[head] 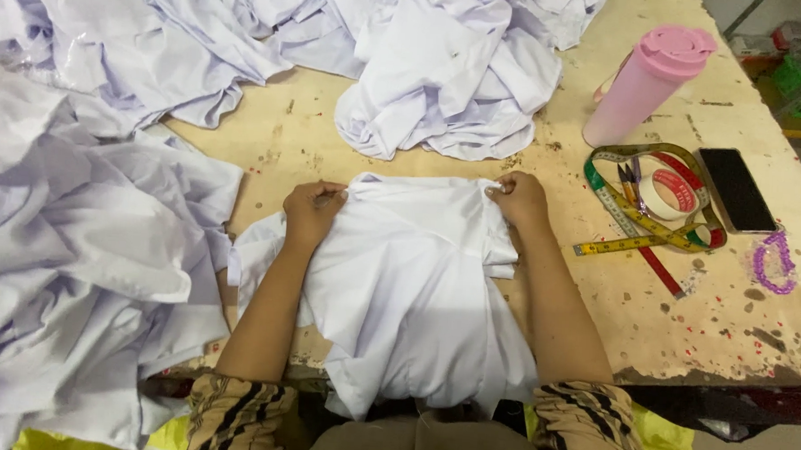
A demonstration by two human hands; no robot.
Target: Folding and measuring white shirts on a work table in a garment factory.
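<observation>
The left hand (312, 209) pinches one top corner of the white shirt (407, 288). The shirt lies flat between both hands. The right hand (517, 199) pinches the other corner. A pink bottle (648, 85) stands past it.

A garment (407, 279) lies on the worktop (296, 135) before the person; cloth heaps (84, 265) lie left and behind, a tumbler (645, 83), measuring tape (639, 228) and phone (737, 189) right.
</observation>
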